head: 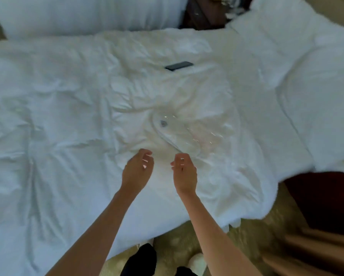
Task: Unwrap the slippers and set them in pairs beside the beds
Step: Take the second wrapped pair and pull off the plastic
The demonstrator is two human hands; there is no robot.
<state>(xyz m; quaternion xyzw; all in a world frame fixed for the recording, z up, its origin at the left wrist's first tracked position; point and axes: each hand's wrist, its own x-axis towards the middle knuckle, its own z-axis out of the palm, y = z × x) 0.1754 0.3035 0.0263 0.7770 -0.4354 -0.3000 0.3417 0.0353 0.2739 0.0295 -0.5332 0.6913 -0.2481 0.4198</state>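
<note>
Slippers (179, 132), wrapped, lay mid-duvet (67, 116), nearer the bed's near edge. My left hand (139, 166) and right hand (184, 172) hovered just short of them, fingers loosely curled, holding nothing. Dark flat device (179, 65) lay farther in, toward the pillow (87, 14).

One wrapped slipper pack (179, 132); one black phone (179, 66); two hands: left hand (137, 166), right hand (184, 172).

You stand in a bedroom, likely a hotel room: a bed (67, 116) in rumpled white linen fills the view, a second bed (310, 92) lies at 2 o'clock, a plump pillow (77, 14) at 11, a dark wooden nightstand (201, 16) between them at 12 (its top is blurred), and patterned carpet (252, 236) at 5.
</note>
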